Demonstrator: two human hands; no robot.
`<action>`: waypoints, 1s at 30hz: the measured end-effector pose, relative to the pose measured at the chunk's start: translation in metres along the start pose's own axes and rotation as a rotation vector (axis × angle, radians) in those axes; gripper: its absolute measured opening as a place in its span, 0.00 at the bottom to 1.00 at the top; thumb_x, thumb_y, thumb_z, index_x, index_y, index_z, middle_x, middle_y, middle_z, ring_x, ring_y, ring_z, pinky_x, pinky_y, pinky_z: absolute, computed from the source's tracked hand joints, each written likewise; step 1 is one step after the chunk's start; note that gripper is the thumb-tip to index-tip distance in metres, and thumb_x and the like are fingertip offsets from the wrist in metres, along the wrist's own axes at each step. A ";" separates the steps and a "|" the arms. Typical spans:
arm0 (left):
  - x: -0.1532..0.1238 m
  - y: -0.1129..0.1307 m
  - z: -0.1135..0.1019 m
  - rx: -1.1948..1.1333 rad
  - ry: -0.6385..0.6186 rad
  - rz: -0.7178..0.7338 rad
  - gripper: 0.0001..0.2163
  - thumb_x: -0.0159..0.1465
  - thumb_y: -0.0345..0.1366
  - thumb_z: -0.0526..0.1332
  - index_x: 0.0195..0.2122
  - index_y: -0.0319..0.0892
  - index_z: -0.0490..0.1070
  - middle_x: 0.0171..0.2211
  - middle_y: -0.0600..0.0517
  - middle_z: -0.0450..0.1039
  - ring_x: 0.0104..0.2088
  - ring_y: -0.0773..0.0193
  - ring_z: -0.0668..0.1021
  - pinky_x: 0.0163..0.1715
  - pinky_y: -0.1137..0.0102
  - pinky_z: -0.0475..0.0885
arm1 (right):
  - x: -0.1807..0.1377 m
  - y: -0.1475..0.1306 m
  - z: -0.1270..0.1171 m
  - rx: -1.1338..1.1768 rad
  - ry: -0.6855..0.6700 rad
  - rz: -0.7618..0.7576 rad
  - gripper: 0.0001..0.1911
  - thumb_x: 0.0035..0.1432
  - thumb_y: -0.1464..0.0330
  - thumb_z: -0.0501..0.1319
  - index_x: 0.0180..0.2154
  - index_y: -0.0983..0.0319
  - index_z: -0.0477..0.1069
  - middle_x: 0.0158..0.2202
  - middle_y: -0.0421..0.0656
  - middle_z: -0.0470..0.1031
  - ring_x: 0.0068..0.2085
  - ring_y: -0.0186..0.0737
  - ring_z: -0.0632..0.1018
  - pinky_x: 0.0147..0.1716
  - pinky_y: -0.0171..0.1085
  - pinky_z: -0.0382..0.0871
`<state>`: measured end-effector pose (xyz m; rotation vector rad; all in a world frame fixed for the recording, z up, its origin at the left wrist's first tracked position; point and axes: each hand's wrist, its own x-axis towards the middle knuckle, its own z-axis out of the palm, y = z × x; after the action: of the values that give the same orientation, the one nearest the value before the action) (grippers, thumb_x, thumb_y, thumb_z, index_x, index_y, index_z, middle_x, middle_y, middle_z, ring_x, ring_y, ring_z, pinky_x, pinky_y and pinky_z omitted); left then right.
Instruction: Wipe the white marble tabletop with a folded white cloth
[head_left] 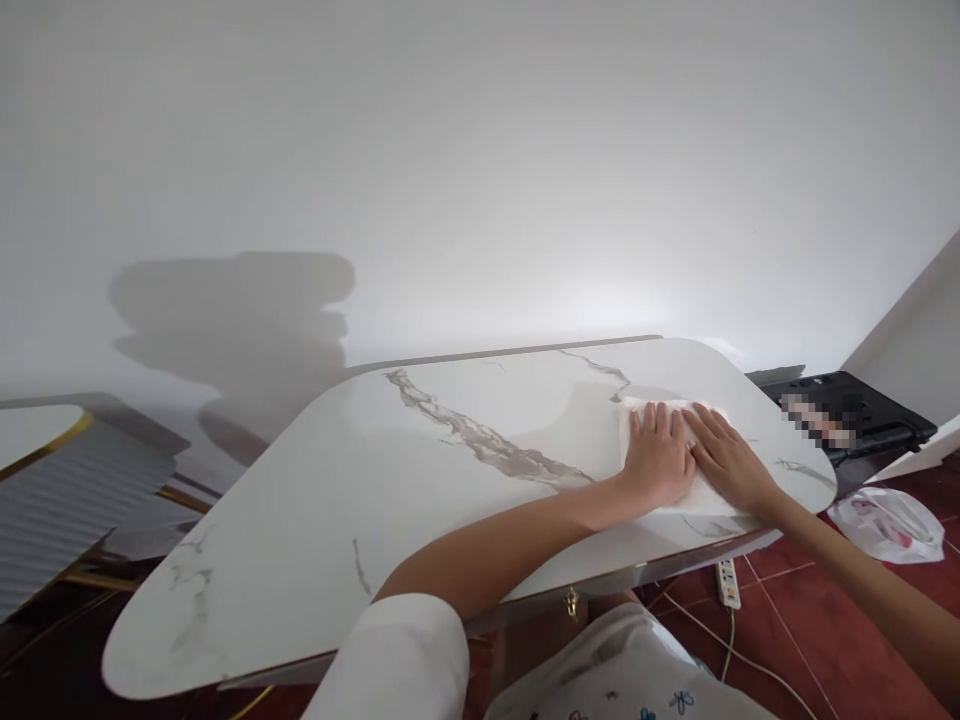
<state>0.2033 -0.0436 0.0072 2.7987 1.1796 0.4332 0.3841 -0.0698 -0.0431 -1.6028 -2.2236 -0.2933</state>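
Both palms press down on a thin white cloth or paper wipe [701, 490] spread near the right end of a white marble-patterned tabletop [300, 500]. My left hand [660, 458] lies flat on its left part, fingers stretched toward the wall. Beside it, my right hand [729, 455] rests flat with its fingers angled up and left, close to the left hand's fingers. Neither hand grips anything. Parts of the wipe are hidden under the hands.
A white wall [480, 170] rises behind the table. A black case [885, 410] stands past the right end, above a white plastic bag [889, 525] on the red tiled floor. A power strip [726, 583] with a cable lies below. Another gold-edged table [45, 435] stands left.
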 end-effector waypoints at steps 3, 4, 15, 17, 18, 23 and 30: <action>-0.011 0.007 0.000 0.007 0.011 0.029 0.27 0.70 0.39 0.46 0.67 0.30 0.53 0.68 0.33 0.54 0.69 0.40 0.56 0.66 0.43 0.52 | -0.017 -0.008 -0.004 -0.003 0.005 0.029 0.31 0.70 0.63 0.42 0.72 0.55 0.42 0.71 0.46 0.54 0.70 0.51 0.55 0.65 0.62 0.57; -0.015 0.009 0.000 0.008 0.016 0.033 0.27 0.70 0.39 0.46 0.67 0.31 0.54 0.68 0.33 0.54 0.69 0.40 0.56 0.66 0.43 0.52 | -0.022 -0.012 -0.006 -0.002 0.010 0.038 0.31 0.71 0.63 0.42 0.72 0.54 0.41 0.71 0.46 0.54 0.71 0.51 0.55 0.65 0.62 0.57; -0.004 0.041 0.005 -0.006 0.007 0.120 0.27 0.71 0.41 0.45 0.66 0.26 0.54 0.67 0.30 0.55 0.67 0.39 0.58 0.64 0.42 0.54 | -0.050 0.008 -0.025 0.014 0.049 0.087 0.30 0.72 0.62 0.43 0.72 0.55 0.43 0.70 0.47 0.58 0.70 0.49 0.57 0.66 0.59 0.57; 0.006 0.046 0.009 -0.010 0.013 0.129 0.27 0.71 0.41 0.46 0.66 0.28 0.54 0.67 0.32 0.55 0.67 0.40 0.59 0.64 0.43 0.55 | -0.052 0.019 -0.026 0.007 0.047 0.112 0.29 0.72 0.61 0.43 0.71 0.56 0.46 0.69 0.47 0.59 0.70 0.49 0.58 0.66 0.59 0.57; 0.010 0.047 0.010 -0.013 0.012 0.134 0.27 0.71 0.40 0.46 0.66 0.28 0.55 0.67 0.32 0.56 0.67 0.41 0.59 0.64 0.43 0.55 | -0.052 0.024 -0.026 -0.002 0.043 0.122 0.29 0.72 0.61 0.42 0.71 0.56 0.47 0.69 0.47 0.60 0.70 0.49 0.58 0.66 0.59 0.57; 0.023 0.039 0.013 -0.038 0.006 0.153 0.26 0.70 0.40 0.46 0.65 0.28 0.55 0.67 0.33 0.56 0.67 0.42 0.59 0.65 0.45 0.54 | -0.046 0.034 -0.016 -0.066 0.020 0.182 0.30 0.70 0.61 0.43 0.71 0.55 0.47 0.69 0.47 0.58 0.69 0.52 0.59 0.64 0.60 0.59; 0.049 0.010 0.014 -0.047 0.020 0.072 0.25 0.70 0.39 0.47 0.65 0.32 0.56 0.67 0.37 0.57 0.67 0.46 0.59 0.66 0.49 0.52 | 0.001 0.046 0.000 -0.048 -0.016 0.191 0.29 0.70 0.62 0.41 0.69 0.58 0.52 0.69 0.51 0.58 0.69 0.53 0.59 0.62 0.59 0.61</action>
<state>0.2467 -0.0156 0.0066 2.8103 1.0604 0.4885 0.4276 -0.0538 -0.0457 -1.8329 -2.0693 -0.2825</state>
